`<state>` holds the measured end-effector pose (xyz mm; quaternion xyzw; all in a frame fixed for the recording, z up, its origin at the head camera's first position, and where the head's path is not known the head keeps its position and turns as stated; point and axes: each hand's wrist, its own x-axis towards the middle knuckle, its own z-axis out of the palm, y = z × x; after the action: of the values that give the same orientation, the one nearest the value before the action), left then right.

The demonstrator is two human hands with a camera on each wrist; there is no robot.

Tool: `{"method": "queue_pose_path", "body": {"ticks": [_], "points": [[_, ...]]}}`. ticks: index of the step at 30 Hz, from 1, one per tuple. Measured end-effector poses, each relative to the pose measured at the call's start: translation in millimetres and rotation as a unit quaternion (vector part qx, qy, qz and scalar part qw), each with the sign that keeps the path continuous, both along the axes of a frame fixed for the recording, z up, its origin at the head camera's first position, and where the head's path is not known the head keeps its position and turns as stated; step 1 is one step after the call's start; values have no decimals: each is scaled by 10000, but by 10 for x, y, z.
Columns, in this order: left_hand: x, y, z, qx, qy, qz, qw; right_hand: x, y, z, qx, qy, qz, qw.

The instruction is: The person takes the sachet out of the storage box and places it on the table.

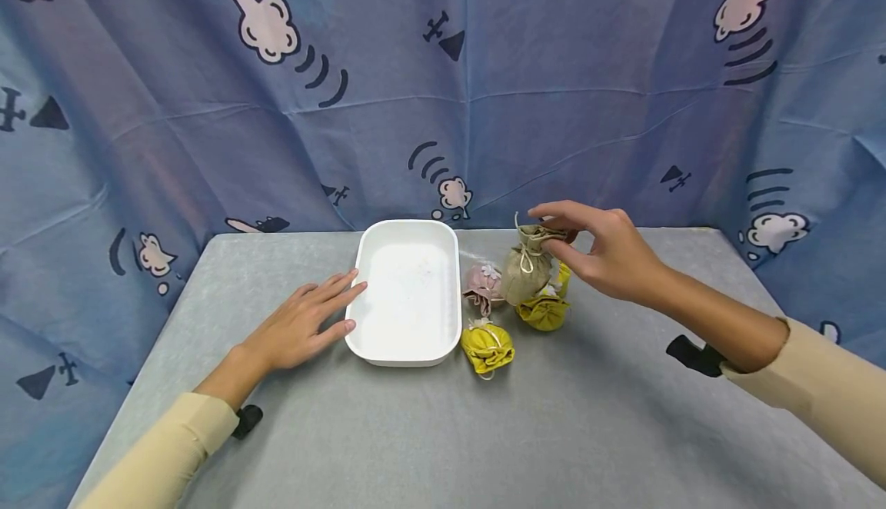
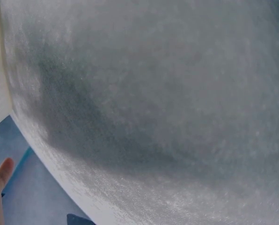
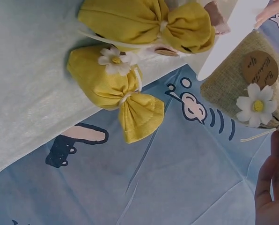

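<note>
My right hand [image 1: 609, 251] pinches the gathered top of an olive-green drawstring pouch [image 1: 522, 277] between thumb and fingers. The right wrist view shows a white flower and a round brown tag on that pouch [image 3: 223, 89]. Under and behind it are yellow pouches [image 1: 543, 314], one bearing a white flower [image 3: 115, 61]. A pink pouch [image 1: 484, 284] lies between them and the white tray [image 1: 404, 286]; another yellow pouch [image 1: 488, 349] sits nearer me. Fingers spread and fairly straight, my left hand [image 1: 294, 328] touches the tray's left rim. In the left wrist view only a fingertip [image 2: 1, 173] shows.
A grey cloth-like tabletop [image 1: 415, 440] carries everything. Behind it, a blue patterned curtain [image 1: 388, 71] hangs down to the table's far edge. Dark wrist straps [image 1: 695, 355] show under the cream sleeves [image 1: 824, 394].
</note>
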<state>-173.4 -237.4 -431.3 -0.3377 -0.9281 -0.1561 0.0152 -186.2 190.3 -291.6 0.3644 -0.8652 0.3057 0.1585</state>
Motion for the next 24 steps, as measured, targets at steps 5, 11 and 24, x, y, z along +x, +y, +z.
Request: {"method": "queue_pose_path", "body": {"ticks": [5, 11, 24], "points": [[-5, 2, -1, -2, 23, -19, 10000, 101, 70, 31, -76, -4, 88, 9999], [-8, 10, -5, -17, 50, -36, 10000, 193, 125, 83, -91, 7, 209, 9997], [4, 17, 3, -28, 98, 2, 9999, 298, 189, 29, 3, -194, 660, 9976]]}}
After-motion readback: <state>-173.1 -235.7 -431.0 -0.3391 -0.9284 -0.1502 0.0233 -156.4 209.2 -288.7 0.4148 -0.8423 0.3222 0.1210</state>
